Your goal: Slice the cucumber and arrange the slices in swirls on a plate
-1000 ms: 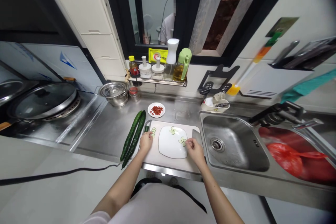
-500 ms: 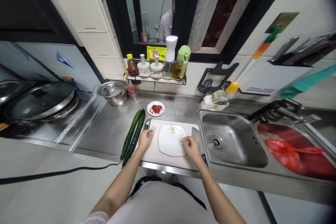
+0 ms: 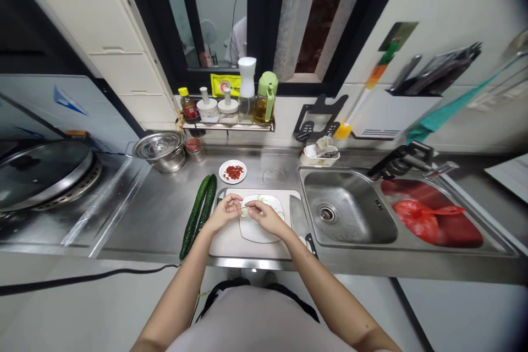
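Head view: left hand (image 3: 225, 212) and right hand (image 3: 267, 216) meeting at slice (image 3: 244, 212), grip unclear, above plate (image 3: 259, 234).

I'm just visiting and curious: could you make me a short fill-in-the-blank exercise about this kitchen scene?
1. Between the left hand and the right hand is a thin round cucumber ____.
2. Two whole cucumbers lie to the ____ of the cutting board.
3. The knife at the board's right edge has a ____ handle.
4. The bits on the small round plate are coloured ____.

Missing words: slice; left; black; red.
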### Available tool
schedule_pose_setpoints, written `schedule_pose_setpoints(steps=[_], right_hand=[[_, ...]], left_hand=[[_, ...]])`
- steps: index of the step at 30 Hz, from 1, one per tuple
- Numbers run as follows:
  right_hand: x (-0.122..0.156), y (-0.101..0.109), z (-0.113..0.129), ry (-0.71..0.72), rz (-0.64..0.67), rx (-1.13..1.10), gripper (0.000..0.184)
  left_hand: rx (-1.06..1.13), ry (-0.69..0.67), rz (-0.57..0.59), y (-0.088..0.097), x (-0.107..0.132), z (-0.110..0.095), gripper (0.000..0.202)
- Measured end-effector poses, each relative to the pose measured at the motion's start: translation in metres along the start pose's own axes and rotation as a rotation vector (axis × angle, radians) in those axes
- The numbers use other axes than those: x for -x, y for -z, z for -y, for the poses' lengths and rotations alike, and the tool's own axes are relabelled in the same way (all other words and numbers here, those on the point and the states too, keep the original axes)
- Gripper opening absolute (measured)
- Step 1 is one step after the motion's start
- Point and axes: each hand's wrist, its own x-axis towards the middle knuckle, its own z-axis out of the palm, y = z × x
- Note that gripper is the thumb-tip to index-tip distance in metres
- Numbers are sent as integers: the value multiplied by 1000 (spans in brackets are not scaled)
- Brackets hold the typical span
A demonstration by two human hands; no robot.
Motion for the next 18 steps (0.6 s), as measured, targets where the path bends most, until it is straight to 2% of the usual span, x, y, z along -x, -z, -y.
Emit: schedule_pose_setpoints(steps=[8, 11, 13, 15, 18], right_hand=[[3, 10, 17, 7, -21, -62, 16], [4, 13, 18, 1, -54, -61, 18], [4, 16, 20, 7, -93, -66, 19], [4, 19, 23, 26, -138, -68, 20], [5, 25, 28, 66, -183, -59, 21]], left_hand=[[-101, -30, 56, -19, -2, -26, 43], [-79, -28, -36, -27, 0, -30, 47], [-78, 38, -169, -32, 1, -30, 46], [-78, 177, -250, -36, 2, -28, 47], [-30, 392, -198, -42, 3, -26, 56]])
